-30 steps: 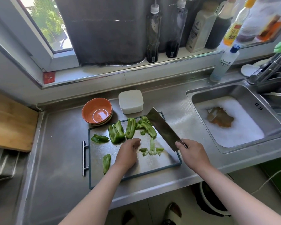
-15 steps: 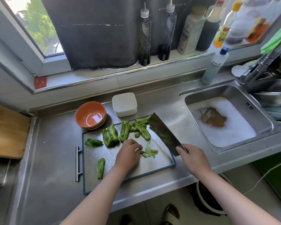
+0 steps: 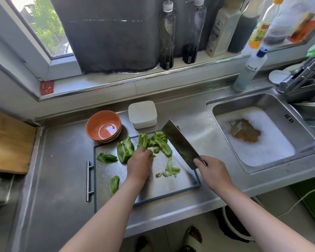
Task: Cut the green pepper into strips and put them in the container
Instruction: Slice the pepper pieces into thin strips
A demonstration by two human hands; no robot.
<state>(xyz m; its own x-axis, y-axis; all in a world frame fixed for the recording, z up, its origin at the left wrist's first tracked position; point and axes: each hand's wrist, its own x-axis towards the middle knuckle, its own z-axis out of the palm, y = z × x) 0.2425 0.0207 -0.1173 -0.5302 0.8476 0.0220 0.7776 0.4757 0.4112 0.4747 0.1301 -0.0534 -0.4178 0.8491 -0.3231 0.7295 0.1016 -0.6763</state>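
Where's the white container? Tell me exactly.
In the head view the white container sits on the steel counter just beyond the cutting board, right of the orange bowl and left of the sink.

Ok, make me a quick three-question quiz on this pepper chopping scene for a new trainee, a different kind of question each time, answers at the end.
1. True or false: the cleaver is held in the right hand.
2. Multiple choice: where is the white container? A) in the sink. B) on the counter, just beyond the cutting board. C) up on the windowsill.
3. Fill in: the ____ hand is down among the pepper pieces on the board.

Key: 1 true. 2 B. 3 left; it is the left hand.
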